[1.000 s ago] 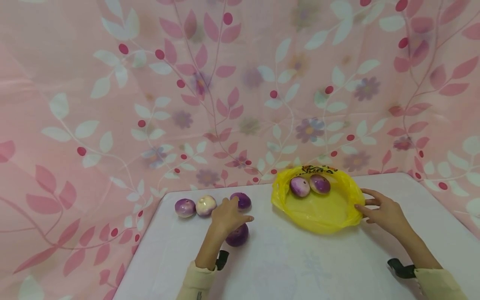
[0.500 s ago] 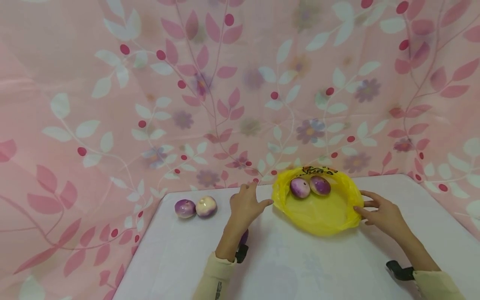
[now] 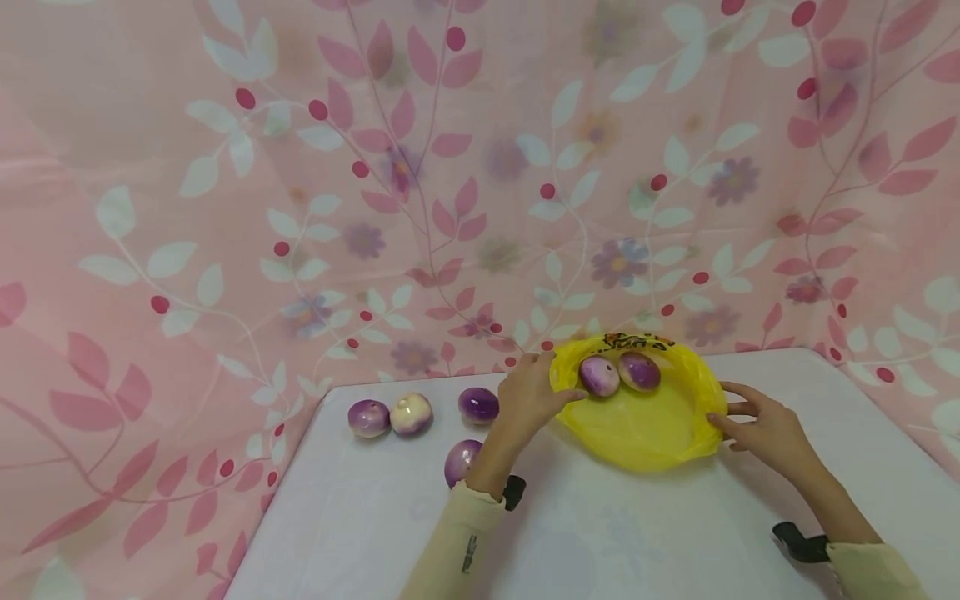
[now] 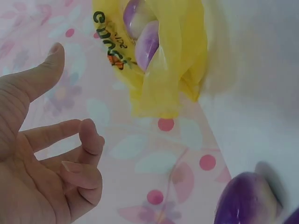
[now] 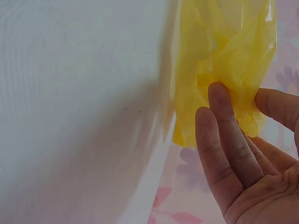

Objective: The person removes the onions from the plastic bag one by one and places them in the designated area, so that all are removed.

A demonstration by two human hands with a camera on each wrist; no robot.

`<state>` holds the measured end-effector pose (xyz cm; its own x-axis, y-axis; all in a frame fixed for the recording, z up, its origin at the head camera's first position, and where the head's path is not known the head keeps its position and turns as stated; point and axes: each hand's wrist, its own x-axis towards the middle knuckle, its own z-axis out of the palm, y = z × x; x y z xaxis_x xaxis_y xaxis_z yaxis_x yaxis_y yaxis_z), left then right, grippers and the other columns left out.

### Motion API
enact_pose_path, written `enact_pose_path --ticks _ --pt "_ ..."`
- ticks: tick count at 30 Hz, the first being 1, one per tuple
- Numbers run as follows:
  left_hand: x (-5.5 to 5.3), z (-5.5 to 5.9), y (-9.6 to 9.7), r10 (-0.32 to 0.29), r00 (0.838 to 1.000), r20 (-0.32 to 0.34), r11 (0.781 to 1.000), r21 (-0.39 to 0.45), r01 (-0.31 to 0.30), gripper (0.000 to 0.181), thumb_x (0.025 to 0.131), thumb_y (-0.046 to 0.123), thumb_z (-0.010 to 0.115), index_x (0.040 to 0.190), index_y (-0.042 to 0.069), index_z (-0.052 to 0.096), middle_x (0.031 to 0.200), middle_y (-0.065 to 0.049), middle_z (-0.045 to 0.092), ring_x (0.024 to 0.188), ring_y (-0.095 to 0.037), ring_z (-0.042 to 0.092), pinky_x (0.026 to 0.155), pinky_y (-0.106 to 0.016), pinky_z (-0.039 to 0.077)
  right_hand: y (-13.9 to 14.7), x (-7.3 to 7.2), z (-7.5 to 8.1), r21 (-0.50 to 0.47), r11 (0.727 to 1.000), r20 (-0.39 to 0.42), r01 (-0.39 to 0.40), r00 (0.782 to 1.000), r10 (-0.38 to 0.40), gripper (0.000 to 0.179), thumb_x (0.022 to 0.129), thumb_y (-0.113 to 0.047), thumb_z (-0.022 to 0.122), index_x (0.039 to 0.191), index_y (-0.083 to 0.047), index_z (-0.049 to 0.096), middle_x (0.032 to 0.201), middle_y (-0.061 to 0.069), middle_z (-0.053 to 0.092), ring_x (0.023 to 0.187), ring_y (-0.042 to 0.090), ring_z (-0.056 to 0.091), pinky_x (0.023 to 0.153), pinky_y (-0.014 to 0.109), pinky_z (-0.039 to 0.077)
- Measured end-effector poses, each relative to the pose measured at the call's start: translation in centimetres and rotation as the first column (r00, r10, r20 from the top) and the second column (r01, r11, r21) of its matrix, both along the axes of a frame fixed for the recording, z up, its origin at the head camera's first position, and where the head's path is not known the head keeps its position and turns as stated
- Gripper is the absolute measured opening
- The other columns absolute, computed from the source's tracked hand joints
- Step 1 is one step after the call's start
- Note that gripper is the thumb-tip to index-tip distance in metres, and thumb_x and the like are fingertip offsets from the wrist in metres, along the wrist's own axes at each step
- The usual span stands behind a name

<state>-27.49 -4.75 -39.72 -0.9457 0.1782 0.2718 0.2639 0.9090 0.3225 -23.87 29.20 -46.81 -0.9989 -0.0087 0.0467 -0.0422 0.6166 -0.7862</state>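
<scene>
A yellow plastic bag [image 3: 652,457] lies with its mouth spread wide in the head view. Inside it are two round, glossy purple-and-white vegetables [image 3: 599,377], like onions or turnips. My right hand [image 3: 772,429] pinches the bag's right rim, thumb on one side and fingers on the other, as the right wrist view shows on the bag [image 5: 201,60]. At the bag's left rim is my left hand [image 3: 528,396], thumb spread. The left wrist view shows this hand [image 4: 42,186] holding nothing, fingers loosely bent, a gap between it and the bag [image 4: 187,56].
Several more of these vegetables sit left of the bag: a purple one [image 3: 477,406], one [image 3: 462,462] partly behind my left forearm, and a touching pair [image 3: 411,414] farther left. The white table [image 3: 600,533] ends at a pink floral cloth [image 3: 465,208] behind.
My left hand has moved right, from above the loose vegetables to the bag's left rim, uncovering two of them. The right hand keeps its place on the bag.
</scene>
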Motion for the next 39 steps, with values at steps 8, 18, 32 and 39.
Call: enact_pose_path --ticks 8,18,32,39 --pt "-1.5 -0.6 2.4 -0.021 1.0 0.014 1.0 -0.021 0.021 0.068 0.078 0.059 0.076 0.129 0.017 0.06 0.123 -0.003 0.062 0.1 -0.024 0.063 0.08 -0.042 0.052 -0.1 -0.1 0.0 -0.007 1.0 0.006 0.001 1.0 -0.001 0.079 0.093 -0.041 0.068 0.15 0.0 0.032 0.127 0.039 0.051 0.082 0.029 0.071 0.065 0.037 0.058" --pt "-3.8 -2.4 4.2 -0.079 0.994 0.075 0.997 0.024 0.078 0.073 0.076 0.065 0.074 0.132 0.019 0.06 0.123 -0.002 0.061 0.11 -0.018 0.058 0.088 -0.04 0.049 0.0 -0.1 -0.3 -0.01 1.0 0.016 -0.005 1.0 0.005 0.081 0.092 -0.043 0.068 0.15 0.0 0.031 0.127 0.039 0.051 0.082 0.028 0.071 0.065 0.036 0.058" --pt "-5.0 -3.9 5.9 -0.076 0.991 0.111 0.996 0.056 0.07 0.062 0.074 0.056 0.081 0.118 0.016 0.062 0.108 0.0 0.065 0.096 -0.016 0.06 0.08 -0.033 0.05 0.0 0.0 -0.1 -0.013 1.0 0.003 -0.015 1.0 0.015 0.08 0.092 -0.043 0.068 0.15 -0.002 0.032 0.127 0.038 0.052 0.083 0.028 0.071 0.065 0.036 0.058" --pt "-5.7 -4.0 6.3 -0.071 0.985 0.155 0.996 0.062 0.062 0.062 0.075 0.051 0.083 0.12 0.015 0.062 0.111 0.0 0.065 0.101 -0.016 0.059 0.087 -0.031 0.049 0.0 0.0 0.1 -0.019 1.0 0.012 -0.011 1.0 0.011 0.081 0.092 -0.044 0.068 0.151 -0.001 0.032 0.127 0.038 0.052 0.083 0.028 0.071 0.066 0.036 0.058"
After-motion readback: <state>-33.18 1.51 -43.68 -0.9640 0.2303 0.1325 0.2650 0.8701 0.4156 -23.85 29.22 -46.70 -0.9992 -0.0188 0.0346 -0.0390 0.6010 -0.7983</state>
